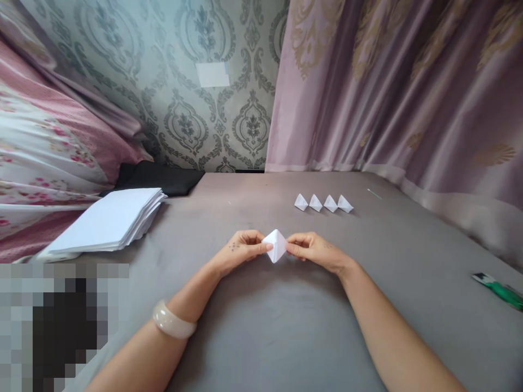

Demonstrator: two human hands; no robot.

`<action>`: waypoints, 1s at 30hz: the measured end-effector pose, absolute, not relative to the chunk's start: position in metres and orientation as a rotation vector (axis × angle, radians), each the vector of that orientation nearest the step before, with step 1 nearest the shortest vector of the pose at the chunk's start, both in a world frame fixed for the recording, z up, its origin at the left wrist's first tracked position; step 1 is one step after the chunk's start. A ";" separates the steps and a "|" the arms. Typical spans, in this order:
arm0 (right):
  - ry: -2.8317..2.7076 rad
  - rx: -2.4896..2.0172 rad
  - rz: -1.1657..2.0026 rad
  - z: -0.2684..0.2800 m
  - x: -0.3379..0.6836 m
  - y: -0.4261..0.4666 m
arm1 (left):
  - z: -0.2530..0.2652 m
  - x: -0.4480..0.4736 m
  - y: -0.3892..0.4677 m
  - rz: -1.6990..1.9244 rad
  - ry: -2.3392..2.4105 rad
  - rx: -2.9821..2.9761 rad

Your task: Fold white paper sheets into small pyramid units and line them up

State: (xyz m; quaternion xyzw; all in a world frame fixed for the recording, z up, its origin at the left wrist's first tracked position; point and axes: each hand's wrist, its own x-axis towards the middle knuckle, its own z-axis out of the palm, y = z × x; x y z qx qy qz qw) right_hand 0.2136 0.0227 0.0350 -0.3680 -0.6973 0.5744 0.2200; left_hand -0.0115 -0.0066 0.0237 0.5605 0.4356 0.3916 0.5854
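Note:
A small white folded paper piece (276, 243), diamond-shaped with a crease down its middle, is held up between both hands above the grey surface. My left hand (246, 246) pinches its left corner, the thumb lying across the front. At the right corner, the fingertips of my right hand (312, 249) are closed on the same paper. The other fingers of both hands curl behind and are partly hidden. Beyond my right hand, several folded white paper pieces (315, 203) of similar form stand in a row.
On the left lies a stack of white paper sheets (110, 218), with a black cloth-like item (163, 178) behind it. A green-handled tool (500, 291) rests at the right edge. A thin pale stick (375, 194) lies far right on the grey-covered surface (278, 337). Curtains (347, 98) hang behind.

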 end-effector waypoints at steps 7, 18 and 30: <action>-1.638 -0.961 1.342 0.019 0.191 0.024 | 0.015 -0.001 -0.003 1.230 0.868 1.257; -1.451 -0.927 1.196 0.017 0.175 0.017 | 0.016 0.006 -0.005 1.407 0.881 1.224; -1.664 -0.975 1.035 0.022 0.174 0.010 | 0.021 0.003 -0.008 1.193 1.043 1.210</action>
